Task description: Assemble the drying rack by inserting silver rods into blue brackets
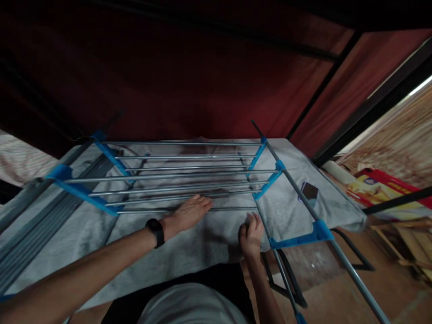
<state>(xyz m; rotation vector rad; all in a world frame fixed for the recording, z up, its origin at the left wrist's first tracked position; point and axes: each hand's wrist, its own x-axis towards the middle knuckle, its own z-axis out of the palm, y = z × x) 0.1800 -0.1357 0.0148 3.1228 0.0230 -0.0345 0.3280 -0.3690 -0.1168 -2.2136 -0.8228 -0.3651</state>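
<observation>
A rack of grey metal tubes [209, 168] joined by blue plastic brackets [72, 184] stands on a grey cloth [219, 243]. My left hand [187, 214], with a dark watch on its wrist, lies over the nearest crossbar [232, 209]. Its fingers are stretched out flat, touching the bar. Close to that bar's right end, my right hand [252, 236] rests low with loosely bent fingers and a gap at the thumb. No object shows in it, though its palm side is hidden. A blue bracket [300, 238] joins two tubes to its right.
Several loose grey tubes [47, 220] lie at the left. A phone [308, 193] rests on the cloth behind a long tube. Dark red fabric [189, 90] hangs behind the rack. A red and yellow box [384, 189] and wooden pieces [408, 243] are at the right.
</observation>
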